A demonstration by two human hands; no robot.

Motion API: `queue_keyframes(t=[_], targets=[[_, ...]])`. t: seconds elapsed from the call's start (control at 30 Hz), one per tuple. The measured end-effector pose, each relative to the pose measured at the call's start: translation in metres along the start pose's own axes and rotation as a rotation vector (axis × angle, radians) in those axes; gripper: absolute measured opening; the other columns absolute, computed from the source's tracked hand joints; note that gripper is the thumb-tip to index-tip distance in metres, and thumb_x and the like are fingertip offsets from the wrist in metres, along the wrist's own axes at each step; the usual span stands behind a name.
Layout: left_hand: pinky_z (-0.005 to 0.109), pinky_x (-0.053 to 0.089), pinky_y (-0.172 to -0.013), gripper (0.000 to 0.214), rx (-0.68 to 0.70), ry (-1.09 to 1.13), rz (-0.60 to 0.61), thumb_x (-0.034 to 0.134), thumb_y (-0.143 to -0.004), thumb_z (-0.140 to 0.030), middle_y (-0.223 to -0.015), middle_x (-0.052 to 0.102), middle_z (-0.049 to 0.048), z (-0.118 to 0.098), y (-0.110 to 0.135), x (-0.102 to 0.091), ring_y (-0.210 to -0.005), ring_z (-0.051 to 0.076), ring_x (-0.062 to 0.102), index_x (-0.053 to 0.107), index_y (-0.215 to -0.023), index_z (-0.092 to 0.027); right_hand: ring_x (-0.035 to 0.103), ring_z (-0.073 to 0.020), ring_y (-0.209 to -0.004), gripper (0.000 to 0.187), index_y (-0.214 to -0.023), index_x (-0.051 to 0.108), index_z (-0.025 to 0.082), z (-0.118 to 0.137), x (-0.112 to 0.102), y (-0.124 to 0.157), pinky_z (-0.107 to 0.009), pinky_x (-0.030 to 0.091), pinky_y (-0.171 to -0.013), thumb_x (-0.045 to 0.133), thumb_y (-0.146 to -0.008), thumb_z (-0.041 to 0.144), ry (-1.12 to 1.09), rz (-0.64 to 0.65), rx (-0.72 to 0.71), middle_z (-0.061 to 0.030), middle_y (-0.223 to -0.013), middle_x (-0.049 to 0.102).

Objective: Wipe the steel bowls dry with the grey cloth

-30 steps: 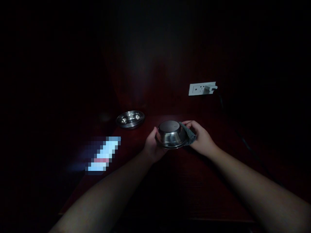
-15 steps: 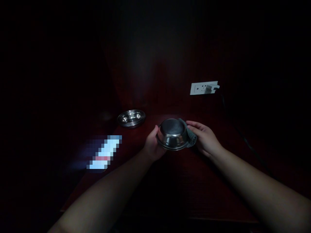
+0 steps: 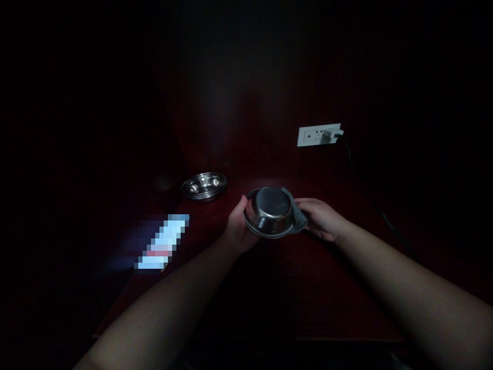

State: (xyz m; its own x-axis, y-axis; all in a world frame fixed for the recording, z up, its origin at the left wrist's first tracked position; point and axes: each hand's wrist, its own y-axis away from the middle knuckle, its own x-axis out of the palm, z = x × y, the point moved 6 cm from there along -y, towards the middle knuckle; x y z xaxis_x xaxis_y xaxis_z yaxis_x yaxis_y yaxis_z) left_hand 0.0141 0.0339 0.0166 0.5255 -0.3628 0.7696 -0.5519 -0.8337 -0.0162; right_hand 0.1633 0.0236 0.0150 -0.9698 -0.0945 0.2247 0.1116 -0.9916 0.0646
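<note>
A shiny metal bowl [image 3: 271,205] is held bottom-up above the dark red table. My left hand [image 3: 239,226] grips its left rim, thumb on the outer side and fingers hidden beneath. Against the bowl's right side lies a grey-green textured cloth [image 3: 297,217]. My right hand [image 3: 321,218] is closed on the cloth, its fingers partly hidden behind it. Farther back on the left, a stack of metal bowls [image 3: 205,186] stands with the open side up.
A lit phone-like screen [image 3: 162,244], blurred into blocks, is at the table's left. On the back wall is a white socket plate [image 3: 319,135] with a plug [image 3: 333,133] in it; a dark cable [image 3: 385,218] runs down to the right. The surroundings are very dark.
The bowl has tilted slightly and shifted a little left in view. My right thumb, earlier seen on the cloth's outer face, has moved behind it. The whole view has shifted slightly.
</note>
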Motion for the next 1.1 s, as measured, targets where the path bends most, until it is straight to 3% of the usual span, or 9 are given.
queue_keyframes(t=[0.23,0.5,0.67,0.8,0.93,1.1], targets=[[0.047,0.039,-0.106,0.059,-0.026,-0.043,0.011,0.032,-0.095,-0.053,-0.118,0.067,0.0164,0.002,-0.004,-0.005,-0.119,0.031,0.058,0.059,-0.124,-0.009,0.06,-0.0135,-0.047,0.006,-0.065,0.065,0.021,-0.004,0.004,0.0,-0.026,0.054,-0.046,0.07,-0.068,0.024,0.015,0.075,0.016,-0.0018,-0.058,0.066],[0.037,0.05,-0.095,0.042,0.095,-0.076,-0.305,0.037,-0.097,-0.04,-0.116,0.068,0.0118,-0.001,-0.008,-0.019,-0.107,0.023,0.064,0.065,-0.111,-0.012,0.055,-0.0141,-0.043,0.015,-0.065,0.057,0.022,0.0,-0.002,-0.005,-0.027,0.049,-0.041,0.067,-0.073,0.03,0.067,-0.108,-0.109,-0.0006,-0.053,0.062],[0.038,0.054,-0.084,0.027,0.216,-0.127,-0.423,0.044,-0.094,-0.027,-0.105,0.069,0.0114,-0.005,-0.005,-0.026,-0.092,0.021,0.067,0.064,-0.106,-0.012,0.051,-0.012,-0.043,0.017,-0.069,0.055,0.021,0.004,-0.001,-0.004,-0.024,0.044,-0.042,0.066,-0.074,0.033,0.129,-0.151,-0.202,0.0028,-0.05,0.057],[0.036,0.052,-0.082,0.024,0.272,-0.157,-0.455,0.047,-0.092,-0.027,-0.097,0.07,0.0095,-0.009,-0.006,-0.026,-0.086,0.02,0.066,0.064,-0.101,-0.013,0.05,-0.0136,-0.046,0.018,-0.074,0.053,0.022,0.013,0.006,0.005,-0.024,0.041,-0.045,0.057,-0.082,0.038,0.29,-0.161,-0.356,0.0038,-0.051,0.054],[0.03,0.049,-0.074,0.028,0.326,-0.395,-0.527,0.047,-0.092,-0.034,-0.088,0.069,0.007,-0.018,0.002,-0.023,-0.079,0.018,0.062,0.066,-0.087,-0.015,0.053,-0.0166,-0.063,0.022,-0.077,0.056,0.021,0.022,0.01,0.022,-0.028,0.044,-0.057,0.047,-0.09,0.037,0.524,-0.306,-0.603,-0.0007,-0.069,0.058],[0.028,0.043,-0.068,0.041,0.406,-0.675,-0.518,0.04,-0.094,-0.043,-0.076,0.065,0.0053,-0.028,0.014,-0.014,-0.072,0.018,0.056,0.064,-0.073,-0.017,0.049,-0.0173,-0.06,0.031,-0.074,0.05,0.023,0.022,0.015,0.032,-0.029,0.042,-0.056,0.039,-0.096,0.042,0.512,-0.345,-0.648,-0.0003,-0.067,0.053]])
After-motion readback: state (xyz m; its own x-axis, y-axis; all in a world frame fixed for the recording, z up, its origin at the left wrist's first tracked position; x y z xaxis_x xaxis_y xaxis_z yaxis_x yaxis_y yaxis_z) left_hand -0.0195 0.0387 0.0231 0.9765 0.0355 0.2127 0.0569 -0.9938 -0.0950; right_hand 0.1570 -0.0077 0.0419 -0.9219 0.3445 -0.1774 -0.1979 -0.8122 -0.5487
